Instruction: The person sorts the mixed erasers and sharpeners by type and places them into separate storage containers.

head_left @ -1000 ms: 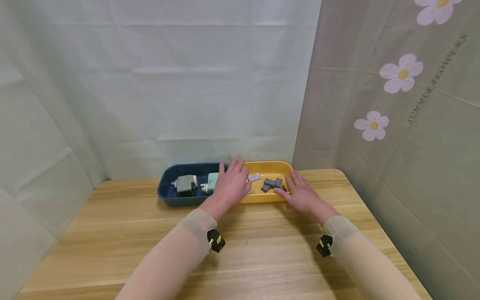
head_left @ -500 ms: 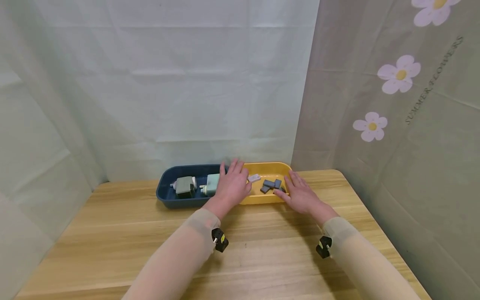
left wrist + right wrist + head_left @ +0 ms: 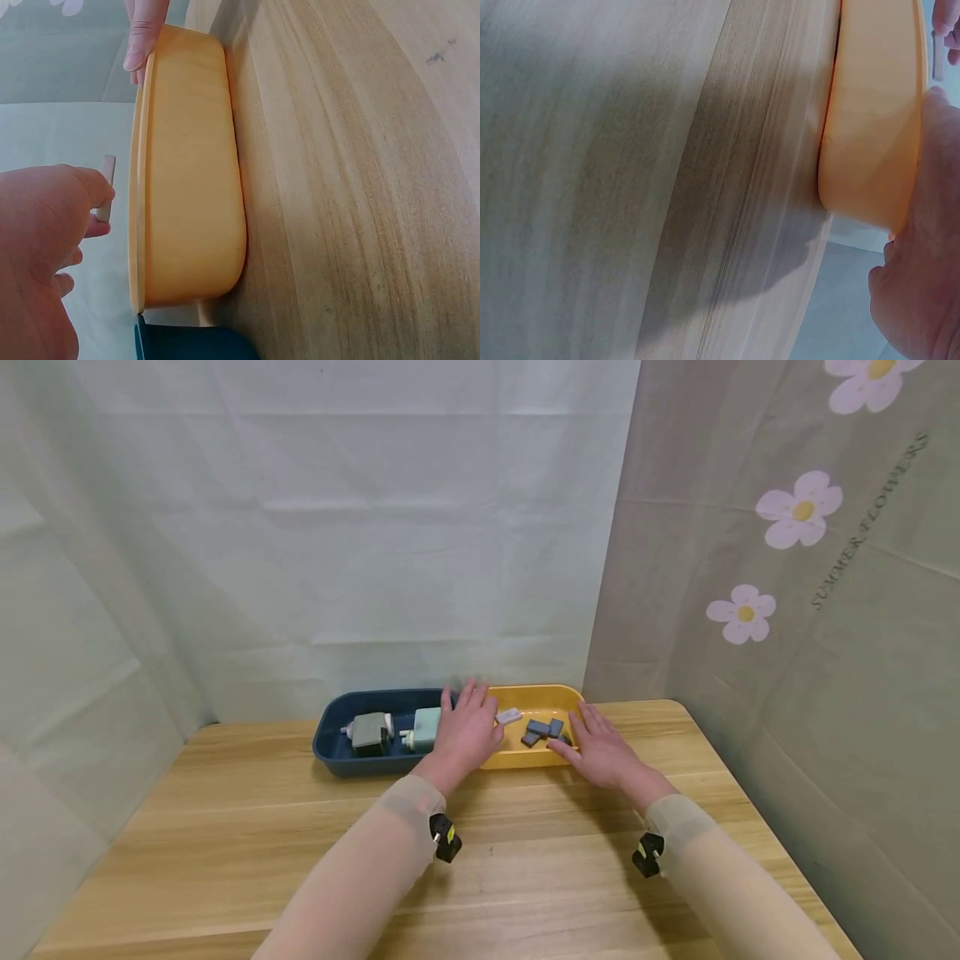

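My left hand (image 3: 467, 737) is over the join of two trays and pinches a small white rectangular block (image 3: 508, 717) between thumb and fingers. In the left wrist view the block (image 3: 106, 187) shows edge-on, raised above the rim of the yellow tray (image 3: 191, 172). Several small dark grey blocks (image 3: 538, 727) lie in the right half of that tray. At the tray's front right corner rests my right hand (image 3: 603, 753), fingers extended along the right rim and thumb reaching over the front rim. The right wrist view shows its edge (image 3: 930, 247) against the tray's end.
To the left stands a dark blue tray (image 3: 360, 770). It holds a grey-green boxy object (image 3: 371, 732) and a pale mint one (image 3: 425, 728), partly hidden by my left hand. Pale cloth hangs behind the wooden table (image 3: 225, 827); flowered cloth (image 3: 750, 677) borders its right side.
My left wrist and forearm have shifted slightly right, with the white block still pinched in place. The right hand, the trays and their contents show no clear movement beyond a slight camera shift.
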`<state>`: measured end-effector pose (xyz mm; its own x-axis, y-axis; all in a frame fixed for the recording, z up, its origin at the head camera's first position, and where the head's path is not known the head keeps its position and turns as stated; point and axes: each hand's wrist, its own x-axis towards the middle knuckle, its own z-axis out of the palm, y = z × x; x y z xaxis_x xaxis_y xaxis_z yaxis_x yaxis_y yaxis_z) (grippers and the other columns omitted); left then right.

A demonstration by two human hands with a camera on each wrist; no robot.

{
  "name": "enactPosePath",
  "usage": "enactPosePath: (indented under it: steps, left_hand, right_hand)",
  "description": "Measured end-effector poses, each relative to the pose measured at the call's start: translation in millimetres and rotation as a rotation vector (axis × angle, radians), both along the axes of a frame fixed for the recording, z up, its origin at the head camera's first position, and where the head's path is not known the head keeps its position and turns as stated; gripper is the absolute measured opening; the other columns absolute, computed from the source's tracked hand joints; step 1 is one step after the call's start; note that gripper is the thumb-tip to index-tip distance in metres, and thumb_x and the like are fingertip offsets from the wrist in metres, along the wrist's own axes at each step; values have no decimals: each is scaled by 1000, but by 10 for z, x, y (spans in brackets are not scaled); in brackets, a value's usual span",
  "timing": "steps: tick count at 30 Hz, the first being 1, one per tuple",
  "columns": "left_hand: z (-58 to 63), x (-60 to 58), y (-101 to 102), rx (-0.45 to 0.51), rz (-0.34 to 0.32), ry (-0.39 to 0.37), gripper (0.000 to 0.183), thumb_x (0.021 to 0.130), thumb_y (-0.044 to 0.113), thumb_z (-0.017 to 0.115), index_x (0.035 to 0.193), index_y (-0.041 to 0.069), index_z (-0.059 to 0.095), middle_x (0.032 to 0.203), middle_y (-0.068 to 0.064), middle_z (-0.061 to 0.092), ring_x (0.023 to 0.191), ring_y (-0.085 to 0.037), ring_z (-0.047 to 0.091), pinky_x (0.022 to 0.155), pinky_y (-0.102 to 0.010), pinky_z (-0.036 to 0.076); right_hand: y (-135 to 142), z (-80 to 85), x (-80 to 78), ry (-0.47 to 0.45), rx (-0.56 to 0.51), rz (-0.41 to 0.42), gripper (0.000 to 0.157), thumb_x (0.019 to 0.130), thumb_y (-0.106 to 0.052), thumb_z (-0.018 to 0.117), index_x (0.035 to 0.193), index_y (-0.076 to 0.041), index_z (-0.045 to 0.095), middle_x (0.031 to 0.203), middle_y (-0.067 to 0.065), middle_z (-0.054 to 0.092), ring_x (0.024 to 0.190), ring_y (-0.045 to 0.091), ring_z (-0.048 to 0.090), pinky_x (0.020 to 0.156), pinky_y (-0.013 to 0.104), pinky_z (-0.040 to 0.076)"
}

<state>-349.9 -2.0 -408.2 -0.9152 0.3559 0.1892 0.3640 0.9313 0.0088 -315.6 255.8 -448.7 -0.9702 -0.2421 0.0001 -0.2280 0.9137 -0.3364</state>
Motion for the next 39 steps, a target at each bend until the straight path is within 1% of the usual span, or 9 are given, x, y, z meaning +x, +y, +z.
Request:
enactPosePath:
  steps: [6,13,17,20,25,30,35,39]
  left_hand:
    - [-15,1,-1,15,16,-27,43,108,40,73,143,15,69,174,-9,42,166,-31,25,132,-69,11]
    - [-35,-2,-5,18,7,-25,41,109,40,72,142,15,70,174,-10,42,166,-32,26,131,-70,14]
    - [-57,9,-40,19,3,-42,41,111,42,68,142,15,69,176,-11,39,166,-33,25,131,-71,14]
    - [-74,16,-79,23,6,-45,45,111,43,68,146,15,67,176,-12,39,166,-34,25,130,-72,16]
    - [-82,28,-146,28,23,-24,51,111,43,68,154,16,64,175,-11,41,166,-34,27,130,-71,16]
    - [-67,38,-207,29,36,-21,53,113,44,65,159,17,59,175,-10,41,166,-32,25,131,-70,12]
    - [-46,71,-277,33,27,-28,58,114,47,61,164,17,54,177,-11,37,168,-33,22,131,-71,8]
    - [-27,113,-339,40,6,-21,62,114,48,61,166,17,50,178,-11,36,168,-35,21,131,-72,8]
  right_hand:
    - [-11,2,-13,0,1,2,93,115,-65,41,172,7,23,182,26,2,169,44,3,135,59,8]
    - [-16,-2,-18,4,-1,6,93,115,-65,41,172,6,23,182,25,3,169,44,4,135,58,8]
    - [-25,-1,-16,7,-5,12,92,115,-64,42,171,7,24,182,26,3,169,45,4,135,58,7]
    - [-28,-2,-18,2,-11,17,92,115,-64,41,172,6,22,183,25,2,169,44,3,135,58,6]
    - [-32,6,-33,-3,-5,26,92,115,-64,40,172,7,21,182,25,1,169,44,2,135,58,6]
    - [-20,19,-44,-7,-1,34,92,116,-64,39,172,7,21,182,26,0,169,44,1,135,58,6]
    - [9,11,-56,-9,-6,31,94,115,-66,39,172,6,21,182,25,0,169,44,1,135,59,5]
    - [48,-16,-67,3,-25,32,93,115,-66,40,172,6,21,183,24,2,168,45,3,135,60,6]
